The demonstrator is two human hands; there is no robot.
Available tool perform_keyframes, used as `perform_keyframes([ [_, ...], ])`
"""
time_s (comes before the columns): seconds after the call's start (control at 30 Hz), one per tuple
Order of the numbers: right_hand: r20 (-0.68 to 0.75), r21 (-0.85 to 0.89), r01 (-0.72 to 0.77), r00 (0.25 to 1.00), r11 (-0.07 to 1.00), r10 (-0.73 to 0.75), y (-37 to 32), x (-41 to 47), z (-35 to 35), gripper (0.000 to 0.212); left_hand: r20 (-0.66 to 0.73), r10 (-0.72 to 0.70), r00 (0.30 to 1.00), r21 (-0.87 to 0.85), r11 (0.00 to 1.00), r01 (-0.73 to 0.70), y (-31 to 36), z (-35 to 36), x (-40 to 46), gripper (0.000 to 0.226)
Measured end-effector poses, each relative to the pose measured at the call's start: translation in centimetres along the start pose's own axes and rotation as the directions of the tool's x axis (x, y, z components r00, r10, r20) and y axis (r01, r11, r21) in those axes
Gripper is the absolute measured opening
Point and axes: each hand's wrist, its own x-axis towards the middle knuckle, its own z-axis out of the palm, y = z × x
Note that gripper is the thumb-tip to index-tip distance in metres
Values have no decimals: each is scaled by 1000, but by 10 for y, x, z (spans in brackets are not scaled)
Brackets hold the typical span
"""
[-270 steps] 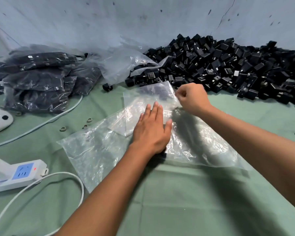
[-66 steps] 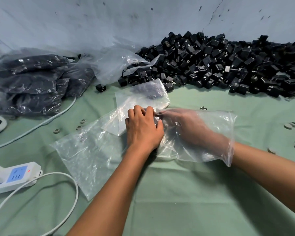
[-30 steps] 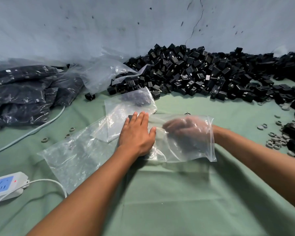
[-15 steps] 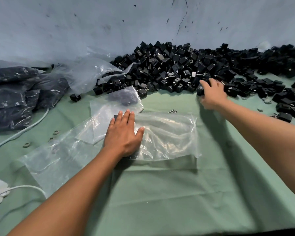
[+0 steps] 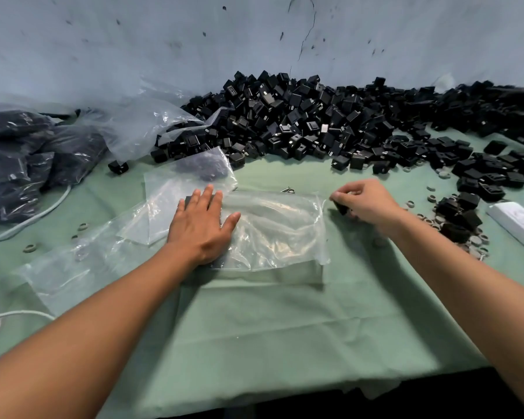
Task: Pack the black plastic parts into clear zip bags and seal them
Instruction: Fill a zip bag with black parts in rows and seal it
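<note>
The left hand (image 5: 203, 226) is lying flat, fingers straight, pressing a crinkly clear zip bag (image 5: 273, 231) onto the green cloth (image 5: 254, 322). The right hand (image 5: 365, 202), just beside the bag's open edge, is pinching a boxy black plastic part (image 5: 341, 207). Beyond both hands, a glossy heap of black parts (image 5: 300, 119) is sprawling along the wall; filled bags (image 5: 28, 155) are slumping far left.

I see a green cloth (image 5: 285, 328), a white cable (image 5: 28, 219) (at left), small grey rings (image 5: 472, 240) and a cracked wall (image 5: 254, 34).
</note>
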Motion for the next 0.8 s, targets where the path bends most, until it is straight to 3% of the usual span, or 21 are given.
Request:
perform_keyframes([
  [0.1,231,282,-72,973,957,5,2,-26,3,10,-236,-32,971,18,999,37,32,-17,-7,64],
  [0.17,320,457,-100,946,884,-59,-2,-37,7,15,-356,-67,932,-149,989,15,73,-29,-16,51],
  [0.2,354,511,-107,930,853,-96,-4,-41,9,18,-350,-70,934,-229,973,-13,96,-33,-21,50],
  [0.33,432,387,3,883,922,-184,-11,-49,19,34,-231,16,973,-232,970,-71,158,-34,-39,46],
  [0.5,441,333,-1,884,943,-155,-16,-52,27,17,-36,-48,998,-329,944,33,165,-36,-39,30],
  [0.6,446,329,-42,888,943,-116,-27,-51,33,22,-31,-56,998,-365,930,41,166,-47,-38,31],
  [0.7,576,338,-110,809,935,-113,-38,-48,35,32,-59,-57,997,-389,921,30,167,-56,-37,27],
  [0.8,709,299,-180,699,937,-92,-51,-45,34,12,-98,-51,994,-390,921,9,165,-65,-39,23],
])
